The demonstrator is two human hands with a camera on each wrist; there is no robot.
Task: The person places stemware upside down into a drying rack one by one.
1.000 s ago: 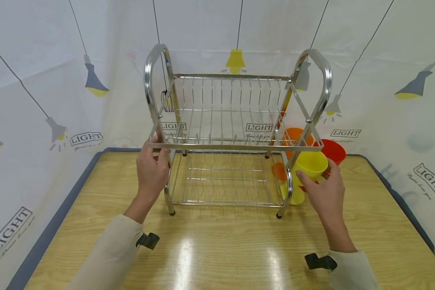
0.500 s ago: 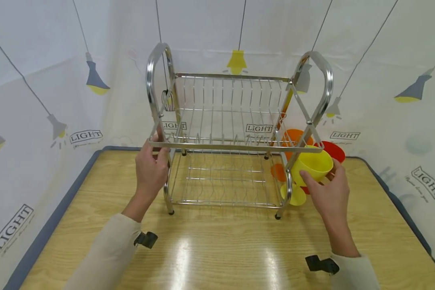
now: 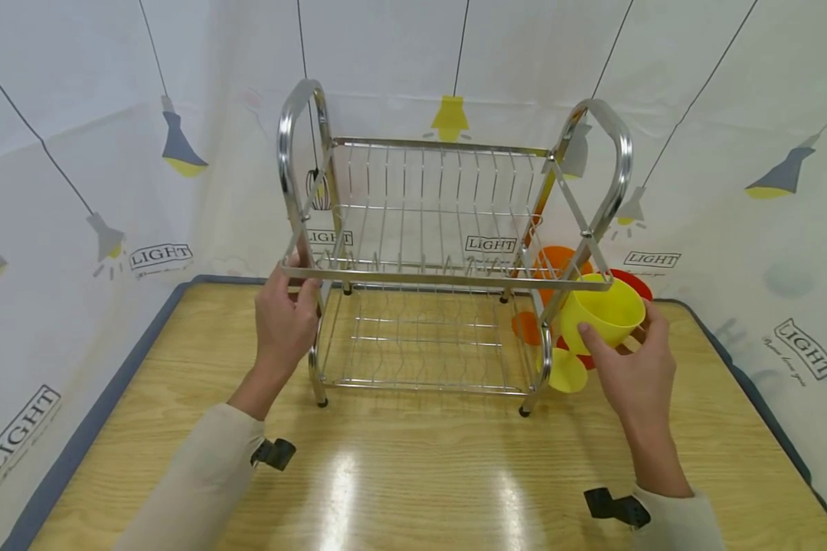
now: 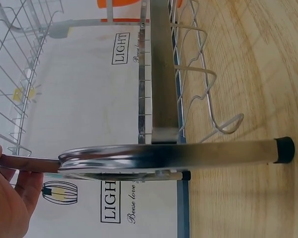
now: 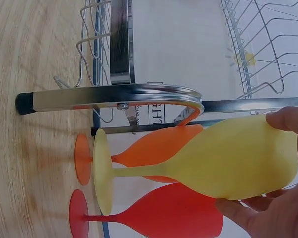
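A two-tier metal dish rack (image 3: 448, 281) stands on the table. My left hand (image 3: 286, 317) grips its upper tier at the front left corner, with thumb and fingers around the frame bar (image 4: 30, 162) in the left wrist view. At the rack's right side, my right hand (image 3: 637, 375) holds a yellow plastic wine glass (image 3: 603, 314) by the bowl, thumb on the near side and fingers on the far side. The glass is upright, its stem and round foot (image 5: 103, 173) showing in the right wrist view. Its rim overlaps the rack's upper right corner in the head view.
Behind the yellow glass, an orange wine glass (image 3: 557, 262) and a red wine glass (image 3: 632, 285) stand upright close to the rack's right legs. A wall sheet printed with lamps surrounds the wooden table (image 3: 413, 467), which has a blue-grey edge.
My right hand has moved the yellow wine glass a little to the right, away from the rack's right post. My left hand keeps its grip on the rack.
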